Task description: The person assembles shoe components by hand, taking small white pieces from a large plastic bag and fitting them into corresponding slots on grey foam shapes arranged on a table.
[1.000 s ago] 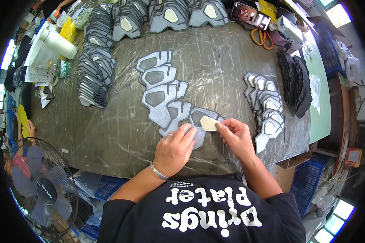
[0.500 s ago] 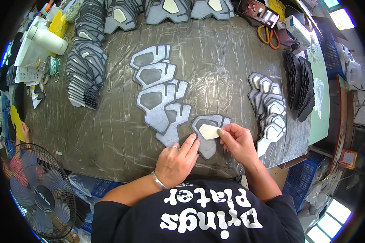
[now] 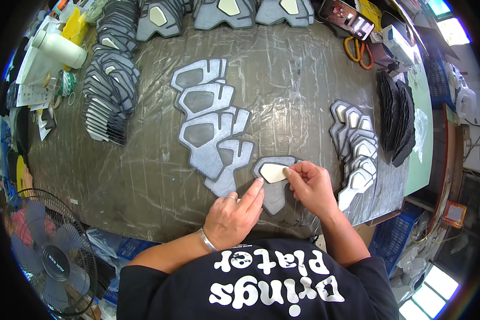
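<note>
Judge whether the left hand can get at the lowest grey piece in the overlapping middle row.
Probably yes: the left hand is right by the lowest grey piece, with nothing apparent between them, and the next piece covers only part of it.

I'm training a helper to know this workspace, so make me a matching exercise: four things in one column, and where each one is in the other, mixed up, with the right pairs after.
Things:
1. Cream piece
2. Pale bottle
3. Scissors
4. Fan

Places:
A. Lower left of the picture
B. Upper right, next to the phone
C. Held by the thumb and finger of the right hand
D. Upper left of the picture

Right pairs: 1-C, 2-D, 3-B, 4-A.
</note>
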The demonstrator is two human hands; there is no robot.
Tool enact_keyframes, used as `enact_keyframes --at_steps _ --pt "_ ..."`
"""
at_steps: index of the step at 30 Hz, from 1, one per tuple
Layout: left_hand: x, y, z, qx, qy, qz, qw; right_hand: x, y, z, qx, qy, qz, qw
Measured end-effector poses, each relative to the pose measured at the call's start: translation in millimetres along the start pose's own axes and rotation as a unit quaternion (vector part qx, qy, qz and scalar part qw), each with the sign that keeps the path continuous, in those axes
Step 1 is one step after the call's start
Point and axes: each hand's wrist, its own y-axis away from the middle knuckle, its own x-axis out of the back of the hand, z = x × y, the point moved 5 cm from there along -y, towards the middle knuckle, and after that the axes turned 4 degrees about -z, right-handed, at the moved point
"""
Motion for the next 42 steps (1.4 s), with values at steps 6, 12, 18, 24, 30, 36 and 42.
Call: enact_keyframes --at_steps 6,12,18,24,30,36,42 --pt "0 -3 0 -0.011 -0.006 0.002 1.000 -1 0 4 0.022 0.005 0.035 0.999" --pt "0 -3 0 -0.009 -0.009 -0.014 1.000 -3 2 9 0.012 -0.076 0.009 0.997" --pt "0 -3 0 -0.010 -0.009 -0.014 1.000 -4 1 8 0.036 -0.031 0.031 0.998" --pt "-1 -5 0 -0.013 -0.017 -0.017 1.000 -4 2 6 0.039 -0.013 0.045 0.998" --pt "-2 -5 0 -0.017 -0.039 -0.025 0.999 -3 0 5 0.043 0.012 0.072 0.996" --pt "-1 -7 1 -0.014 -0.039 -0.026 0.999 -1 -1 4 0.047 0.042 0.080 0.995" --pt "2 -10 5 -0.012 -0.034 -0.025 0.999 8 7 -7 0.118 0.172 0.169 0.963"
